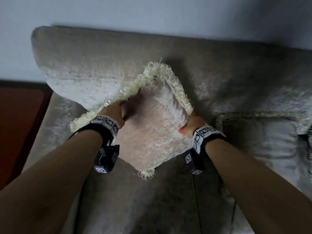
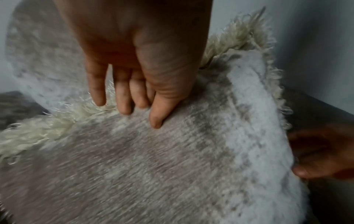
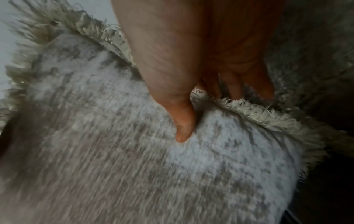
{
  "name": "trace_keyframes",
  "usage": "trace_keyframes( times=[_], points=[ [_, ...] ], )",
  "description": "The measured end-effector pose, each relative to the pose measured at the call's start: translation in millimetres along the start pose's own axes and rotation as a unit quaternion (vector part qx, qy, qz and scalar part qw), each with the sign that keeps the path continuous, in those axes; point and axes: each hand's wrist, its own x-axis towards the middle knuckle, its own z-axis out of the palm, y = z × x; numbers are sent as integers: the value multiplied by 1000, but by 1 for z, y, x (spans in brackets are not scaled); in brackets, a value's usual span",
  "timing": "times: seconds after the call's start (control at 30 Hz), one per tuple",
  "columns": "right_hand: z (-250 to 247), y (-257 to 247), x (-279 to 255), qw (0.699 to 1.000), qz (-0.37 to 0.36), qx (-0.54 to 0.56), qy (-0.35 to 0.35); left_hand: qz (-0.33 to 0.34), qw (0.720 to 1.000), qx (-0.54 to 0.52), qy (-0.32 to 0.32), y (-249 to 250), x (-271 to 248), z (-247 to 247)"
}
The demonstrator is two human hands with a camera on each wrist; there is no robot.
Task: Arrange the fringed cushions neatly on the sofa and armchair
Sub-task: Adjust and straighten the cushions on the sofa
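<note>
Gripping opposite edges, both hands hold one cushion point(image 1: 152, 127) up over the sofa point(image 1: 152, 200), tilted so one corner points to 12 o'clock at the backrest and the opposite corner hangs at 6 o'clock above the seat.

The left hand point(image 1: 114, 109) has the cushion's 9 o'clock edge: in the left wrist view its thumb point(image 2: 162, 106) presses flat on the near face while the fingers point(image 2: 96, 84) reach over the cream fringe point(image 2: 38, 131) to the far side, so the edge is pinched between them.

The right hand point(image 1: 192, 123) has the 3 o'clock edge in the same manner; the right wrist view shows its thumb point(image 3: 182, 121) dug into the plush face and the fingers point(image 3: 235, 84) curled behind the fringe point(image 3: 268, 118). From the left wrist view that hand point(image 2: 321, 153) appears at 3 o'clock, dark, with a thumb tip on the cushion's rim.

The cushion is pale grey-beige plush with a cream fringe point(image 1: 162, 71) all round. Whether its lower corner touches the seat cannot be told.

A second cushion point(image 1: 263, 137) of the same sort lies on the seat at 3 o'clock, against the backrest, just beside the right hand. A large back pillow point(image 1: 81, 71) of the sofa leans at 10 o'clock, behind the left hand. Both wrists wear bands point(image 1: 202, 135) printed with black-and-white markers. A red-brown surface point(image 1: 18, 119) shows at 9 o'clock beyond the sofa arm, and a pale wall point(image 1: 152, 12) rises at 12 o'clock.
</note>
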Motion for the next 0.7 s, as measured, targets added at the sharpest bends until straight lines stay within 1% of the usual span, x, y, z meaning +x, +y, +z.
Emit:
trace_keyframes(
  times=[0.1, 0.2, 0.33, 0.43, 0.57, 0.63, 0.7],
  points=[
    [-7, 14, -3, 999, -14, 31, 12, 7, 1000, 21, -17, 17, -7, -2],
    [-33, 20, -9, 998, -38, 45, 19, 8, 999, 30, -37, 39, -13, -9],
    [-68, 35, -17, 995, -73, 66, 11, 14, 998, 45, -38, 86, -16, -17],
    [-98, 61, -17, 994, -88, 66, 10, 30, 998, 31, -47, 139, -17, -25],
    [-142, 120, 3, 992, -93, 87, 14, 37, 999, 14, -19, 227, -16, -27],
    [-160, 160, 19, 991, -98, 88, 13, 33, 999, 15, -16, 274, -16, -15],
    [-174, 206, 37, 992, -104, 65, 10, 20, 999, 10, -32, 320, -22, 7]
  ],
)
